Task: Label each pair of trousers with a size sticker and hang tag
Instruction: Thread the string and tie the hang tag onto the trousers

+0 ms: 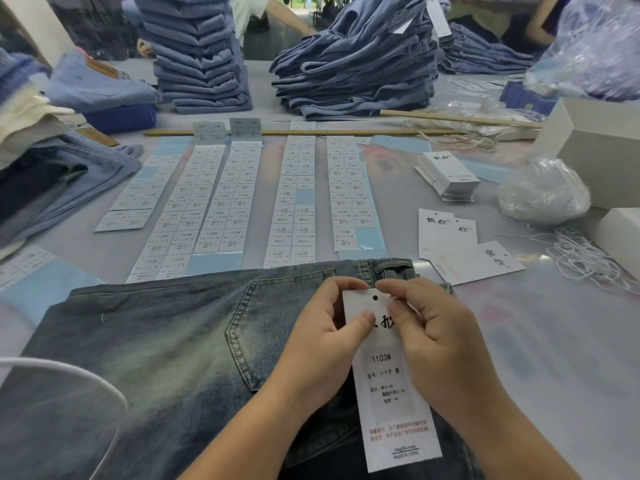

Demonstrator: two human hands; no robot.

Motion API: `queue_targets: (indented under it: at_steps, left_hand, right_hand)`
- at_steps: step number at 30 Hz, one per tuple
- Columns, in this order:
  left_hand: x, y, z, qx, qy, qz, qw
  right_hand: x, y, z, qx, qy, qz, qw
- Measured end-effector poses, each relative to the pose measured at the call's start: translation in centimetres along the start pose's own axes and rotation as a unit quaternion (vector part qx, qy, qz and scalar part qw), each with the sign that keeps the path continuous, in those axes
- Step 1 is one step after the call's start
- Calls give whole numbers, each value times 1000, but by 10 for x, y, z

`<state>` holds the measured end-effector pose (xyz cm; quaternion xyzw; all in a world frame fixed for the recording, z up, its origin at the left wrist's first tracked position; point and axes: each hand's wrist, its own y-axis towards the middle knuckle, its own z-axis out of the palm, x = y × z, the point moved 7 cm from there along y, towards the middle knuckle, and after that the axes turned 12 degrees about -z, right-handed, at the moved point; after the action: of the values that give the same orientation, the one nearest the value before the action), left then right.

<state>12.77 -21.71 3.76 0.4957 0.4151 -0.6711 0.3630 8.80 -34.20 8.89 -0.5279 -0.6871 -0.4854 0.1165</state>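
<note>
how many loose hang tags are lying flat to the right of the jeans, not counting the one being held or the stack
3, overlapping in a fan beside the waistband: one at the left, one in the middle, one lower right. More may lie hidden beneath them.

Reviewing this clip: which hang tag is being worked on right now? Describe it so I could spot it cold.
Start at the faded jeans spread nearest the camera. Over their right side, the left hand and right hand pinch the top of a long white hang tag. Unlike the blank loose tags lying beyond, it carries a 1103# size M sticker.
</note>
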Motion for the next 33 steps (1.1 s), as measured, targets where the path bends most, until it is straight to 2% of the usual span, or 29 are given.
queue_targets:
  at_steps: [12,16,20,26,31,33]
  left_hand:
    - [-7,-6,5,4,49,19,999]
    - [-9,-8,7,4,54,18,998]
    - [-10,-10,7,-14,88,22,996]
    - [-13,-9,5,-38,170,46,984]
    - [-16,-9,2,-93,211,65,971]
    - [-17,-9,2,-99,209,65,971]
  right_hand:
    - [9,-5,3,-4,-95,-67,993]
    - [3,-9,-4,-49,-77,-42,995]
    - [1,-6,-7,-52,-87,-35,994]
    - [1,-3,-6,-31,-71,-43,996]
    - [5,-4,-10,54,-62,-77,994]
    - [6,-5,-13,82,-96,-98,987]
